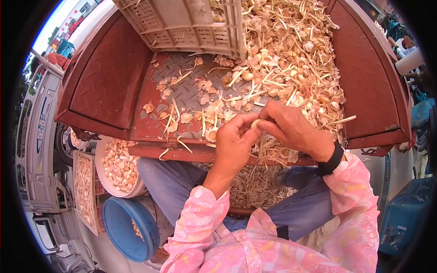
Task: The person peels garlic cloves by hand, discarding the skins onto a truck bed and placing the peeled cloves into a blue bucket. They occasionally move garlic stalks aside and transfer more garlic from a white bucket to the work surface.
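My left hand (234, 141) and my right hand (287, 126) meet over the near edge of a red metal truck bed (109, 86). Together they pinch one small pale garlic clove (256, 123) between the fingertips. A big heap of garlic cloves, dry skins and stalks (291, 54) fills the bed just beyond the hands. Peelings (257, 186) lie in my lap on blue jeans. I wear pink patterned sleeves and a black band (331, 161) on the right wrist.
A pale plastic crate (182, 25) stands at the back of the bed. Lower left, a white bowl of peeled cloves (119, 166) sits above a blue bucket (127, 227), beside a flat tray of garlic (84, 191). People stand at the far right.
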A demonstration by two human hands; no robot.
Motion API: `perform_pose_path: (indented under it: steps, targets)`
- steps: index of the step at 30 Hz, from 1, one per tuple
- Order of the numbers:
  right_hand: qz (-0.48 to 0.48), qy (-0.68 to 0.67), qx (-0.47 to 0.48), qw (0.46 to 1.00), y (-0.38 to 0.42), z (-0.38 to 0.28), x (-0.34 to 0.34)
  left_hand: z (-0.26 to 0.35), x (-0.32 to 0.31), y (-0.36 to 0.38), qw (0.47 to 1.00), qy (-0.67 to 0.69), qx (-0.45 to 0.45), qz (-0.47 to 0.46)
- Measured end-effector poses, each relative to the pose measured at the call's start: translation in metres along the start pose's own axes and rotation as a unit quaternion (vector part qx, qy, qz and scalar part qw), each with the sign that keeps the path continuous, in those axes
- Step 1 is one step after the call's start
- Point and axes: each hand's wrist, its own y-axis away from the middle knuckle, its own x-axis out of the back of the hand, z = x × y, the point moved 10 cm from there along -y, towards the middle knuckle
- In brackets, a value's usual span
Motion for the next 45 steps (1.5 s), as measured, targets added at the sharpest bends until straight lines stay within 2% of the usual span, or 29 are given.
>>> perform_pose_path:
  steps: [2,5,8,11,14,16,17,18,19,22,24,28,29,31,34,35,37,39,40,41,42,43,44,45]
  targets:
    - [-0.002,0.067,0.012,0.998,-0.001,-0.009,-0.002,-0.004,0.001,0.007,0.996,0.09,0.02,-0.018]
    - [0.036,-0.016,0.028,0.999,-0.003,-0.009,-0.001,-0.015,0.0,0.014,0.972,0.216,0.087,-0.017]
    - [-0.002,-0.201,-0.146,0.969,-0.005,0.033,-0.01,-0.022,0.0,0.019,0.936,0.325,0.133,-0.027]
    - [-0.008,-0.048,-0.221,0.974,-0.005,0.069,0.002,-0.013,-0.011,0.026,0.897,0.406,0.149,-0.089]
    - [0.086,0.211,-0.144,0.963,-0.009,0.072,0.031,0.035,-0.047,0.06,0.874,0.41,0.167,-0.201]
    - [0.007,0.222,-0.154,0.963,-0.007,0.086,0.017,0.078,-0.079,0.097,0.851,0.361,0.173,-0.339]
    - [-0.028,0.211,-0.158,0.964,-0.008,0.084,0.01,0.104,-0.092,0.108,0.826,0.38,0.073,-0.409]
    - [-0.063,0.198,-0.159,0.965,-0.01,0.082,0.002,0.121,-0.1,0.117,0.803,0.406,0.034,-0.435]
    - [-0.051,0.206,-0.147,0.966,-0.011,0.077,0.001,0.137,-0.107,0.128,0.775,0.433,-0.002,-0.46]
    - [-0.016,0.23,-0.138,0.963,-0.006,0.072,0.007,0.154,-0.112,0.137,0.737,0.518,0.04,-0.433]
    - [0.01,0.254,-0.166,0.953,-0.005,0.07,0.024,0.155,-0.112,0.138,0.729,0.528,0.018,-0.435]
    - [-0.006,0.16,-0.109,0.981,-0.013,0.053,0.014,0.155,-0.115,0.145,0.712,0.544,0.038,-0.443]
    - [-0.025,0.179,-0.108,0.977,-0.014,0.052,0.006,0.155,-0.116,0.146,0.708,0.539,0.048,-0.454]
    - [0.007,0.184,-0.084,0.979,-0.018,0.052,0.004,0.156,-0.116,0.143,0.707,0.545,0.04,-0.448]
    - [0.063,0.21,-0.09,0.972,-0.021,0.071,0.019,0.159,-0.107,0.135,0.748,0.525,-0.008,-0.406]
    - [0.091,0.218,-0.11,0.965,-0.02,0.087,0.028,0.161,-0.099,0.131,0.776,0.484,-0.016,-0.404]
    - [0.125,0.246,-0.143,0.95,-0.018,0.103,0.045,0.158,-0.059,0.115,0.866,0.364,-0.037,-0.339]
    - [0.066,0.252,-0.171,0.95,-0.018,0.119,0.038,0.155,0.027,0.102,0.959,0.242,-0.088,-0.12]
    - [0.038,0.252,-0.188,0.948,-0.016,0.124,0.034,0.152,0.081,0.104,0.972,0.223,-0.076,0.012]
    - [0.019,0.237,-0.2,0.951,-0.015,0.125,0.028,0.153,0.141,0.108,0.983,0.053,-0.12,0.131]
    - [0.005,0.214,-0.193,0.958,-0.016,0.122,0.022,0.145,0.205,0.115,0.959,-0.055,-0.104,0.259]
    - [-0.009,0.191,-0.183,0.964,-0.019,0.12,0.016,0.133,0.262,0.122,0.926,-0.195,-0.058,0.319]
    - [-0.024,0.168,-0.171,0.97,-0.021,0.119,0.012,0.124,0.308,0.133,0.868,-0.328,-0.014,0.372]
    - [-0.032,0.137,-0.135,0.981,-0.022,0.114,0.009,0.125,0.32,0.138,0.806,-0.47,-0.046,0.357]
